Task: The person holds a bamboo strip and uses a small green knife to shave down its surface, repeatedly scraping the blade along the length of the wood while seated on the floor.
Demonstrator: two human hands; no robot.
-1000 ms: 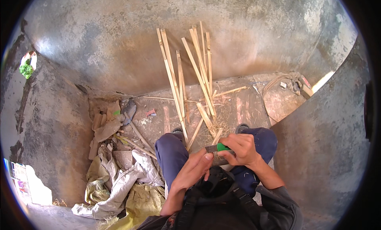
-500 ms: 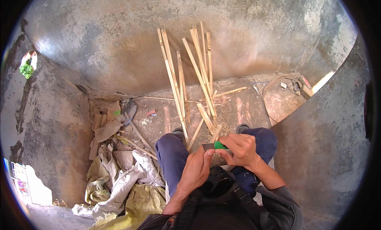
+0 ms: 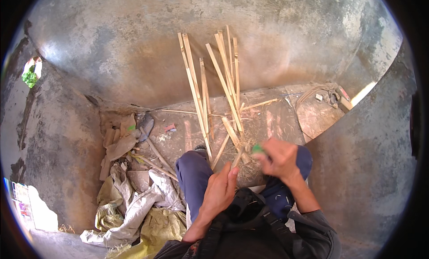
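My left hand is closed round the lower end of a short bamboo strip, which points up and away from me between my knees. My right hand, smeared by motion, grips a knife with a green handle. Its blade is too blurred to make out. The knife hand is a little to the right of the strip, over my right knee. Just beyond the strip, a thicker piece of bamboo lies among fine shavings on the floor.
Several long bamboo strips lean against the curved far wall. Crumpled sacks and broken scraps are piled at the left. Coiled cord lies at the far right. Walls close in on both sides.
My right hand has moved right and slightly away from me with the knife, parting from my left hand. The left hand has stayed nearly still, and the strip in it now shows more fully.
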